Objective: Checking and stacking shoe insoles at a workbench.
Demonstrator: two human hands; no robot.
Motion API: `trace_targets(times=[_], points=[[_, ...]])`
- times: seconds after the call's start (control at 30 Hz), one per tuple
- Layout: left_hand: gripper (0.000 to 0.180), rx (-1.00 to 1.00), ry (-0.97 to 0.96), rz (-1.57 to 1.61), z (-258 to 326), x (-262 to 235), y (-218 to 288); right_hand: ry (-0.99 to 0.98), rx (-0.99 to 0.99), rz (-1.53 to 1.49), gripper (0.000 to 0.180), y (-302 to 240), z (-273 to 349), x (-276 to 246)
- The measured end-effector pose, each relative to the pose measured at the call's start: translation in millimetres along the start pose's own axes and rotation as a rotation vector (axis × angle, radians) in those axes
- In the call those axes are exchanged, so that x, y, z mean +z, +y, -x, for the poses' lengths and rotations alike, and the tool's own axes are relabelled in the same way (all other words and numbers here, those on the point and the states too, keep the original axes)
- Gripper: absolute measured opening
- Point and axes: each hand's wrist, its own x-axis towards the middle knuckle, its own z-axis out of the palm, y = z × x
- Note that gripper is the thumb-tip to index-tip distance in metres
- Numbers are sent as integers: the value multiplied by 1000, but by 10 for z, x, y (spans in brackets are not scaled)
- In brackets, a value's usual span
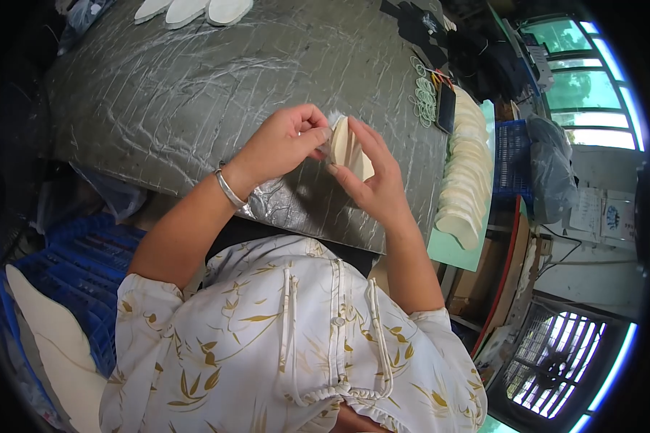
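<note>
Over the near part of the table, my right hand point(372, 169) grips a small bundle of cream insoles point(341, 141), seen nearly edge-on, with the thumb on the near side and the fingers along the far right side. Close against the left of the bundle is my left hand point(285, 144), its thumb and forefinger pinched together. What the pinch holds is too small to make out. A silver bangle circles my left wrist.
Overlapping cream insoles point(461, 169) run along the table's right edge on a green board point(458, 254). Beside them lie a dark phone point(445, 108) and pale green elastic loops point(425, 101). Insole stacks point(188, 10) sit at the far edge. Blue crates point(72, 249) stand lower left.
</note>
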Motion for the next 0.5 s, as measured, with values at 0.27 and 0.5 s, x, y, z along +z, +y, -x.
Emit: trace_targets(times=[0.27, 0.5], points=[[8, 1, 23, 28, 0, 9, 30, -2, 23, -37, 72, -7, -23, 6], [9, 58, 33, -130, -10, 0, 35, 10, 12, -15, 70, -14, -58, 19]])
